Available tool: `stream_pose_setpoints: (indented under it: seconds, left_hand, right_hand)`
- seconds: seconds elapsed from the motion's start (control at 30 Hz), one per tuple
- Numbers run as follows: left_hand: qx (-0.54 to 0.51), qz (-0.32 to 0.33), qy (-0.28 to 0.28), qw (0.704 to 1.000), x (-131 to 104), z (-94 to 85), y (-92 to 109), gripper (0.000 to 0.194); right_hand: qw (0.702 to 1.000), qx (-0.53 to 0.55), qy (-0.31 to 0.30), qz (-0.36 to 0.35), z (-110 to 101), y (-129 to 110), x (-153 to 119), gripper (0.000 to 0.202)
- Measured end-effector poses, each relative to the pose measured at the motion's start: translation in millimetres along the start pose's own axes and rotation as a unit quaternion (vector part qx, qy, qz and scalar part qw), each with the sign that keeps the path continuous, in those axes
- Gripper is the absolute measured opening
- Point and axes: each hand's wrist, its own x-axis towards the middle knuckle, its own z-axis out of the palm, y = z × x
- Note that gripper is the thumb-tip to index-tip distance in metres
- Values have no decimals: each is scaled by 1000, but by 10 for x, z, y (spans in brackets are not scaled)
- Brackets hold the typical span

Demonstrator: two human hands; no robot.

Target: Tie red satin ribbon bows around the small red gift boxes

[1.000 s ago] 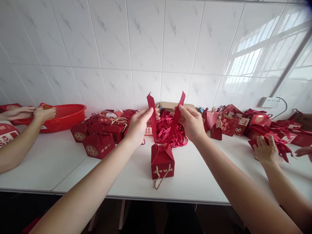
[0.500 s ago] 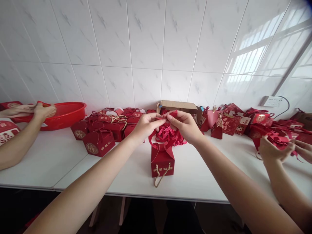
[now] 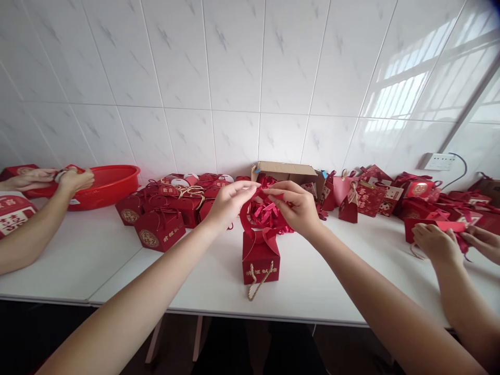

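A small red gift box (image 3: 261, 256) with gold lettering and a twisted gold cord handle stands upright on the white table in front of me. A red ribbon (image 3: 245, 217) rises from its top. Above the box, my left hand (image 3: 234, 202) pinches the ribbon between thumb and fingers. Close by on the right, my right hand (image 3: 295, 204) pinches it too, the fingertips of both hands nearly meeting. Behind them lies a heap of loose red ribbons (image 3: 267, 212), partly hidden by my hands.
Several red gift boxes (image 3: 160, 229) are gathered at the left, beside a red basin (image 3: 113, 187) where another person's hands work. A cardboard box (image 3: 287, 167) stands by the wall. On the right, a co-worker's hand (image 3: 437, 242) handles a red box near more boxes and bags.
My hands have drawn slightly apart at the fingertips, and the red piece that stuck up between them is lower. The co-worker on the right has turned the red box in their hands.
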Motion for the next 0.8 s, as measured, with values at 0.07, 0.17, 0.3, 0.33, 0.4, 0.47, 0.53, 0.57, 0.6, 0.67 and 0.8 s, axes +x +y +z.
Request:
stream_pose_setpoints:
  seconds: [0.07,0.17,0.3,0.33,0.4,0.47,0.53,0.57,0.6,0.67,0.8]
  left_hand:
    - [146,90,78,982,-31,-53,-3,21]
    - [325,161,152,919,-144,-337,-72,15]
    - [522,78,98,844,-493,-967,-409,27]
    - [540,53,71,837,-599,-1101,-528,29]
    - [549,19,20,835,-784,-1260,-759,27]
    - [543,22,-10,840,-896,-1240,-928,22]
    - [515,40,3,856,-918,-1064,-1001,18]
    - [481,36,20,876,-903,-941,-1004,16]
    - [434,21,38,900,-876,-811,-991,16]
    - [327,-35,55,943,-814,-566,-947,20]
    - [235,-106,38,965,-747,-266,-898,25]
  right_hand:
    - [995,1,68,71,-32,11,-86,22]
    - [970,-34,107,217,-218,145,-372,27]
    - [919,-159,15,360,-584,452,-988,32]
    - [911,-168,-8,377,-645,514,-1139,30]
    - [905,-163,-54,390,-695,591,-1369,26]
    - [906,-159,-82,384,-646,600,-1460,21]
    - [912,-167,-72,369,-527,554,-1409,24]
    - [916,-160,-61,363,-450,517,-1345,30]
    - [921,-139,-55,361,-365,475,-1266,35]
    - [927,-71,-63,364,-184,391,-1102,37]
    - [915,43,-122,382,151,305,-919,34]
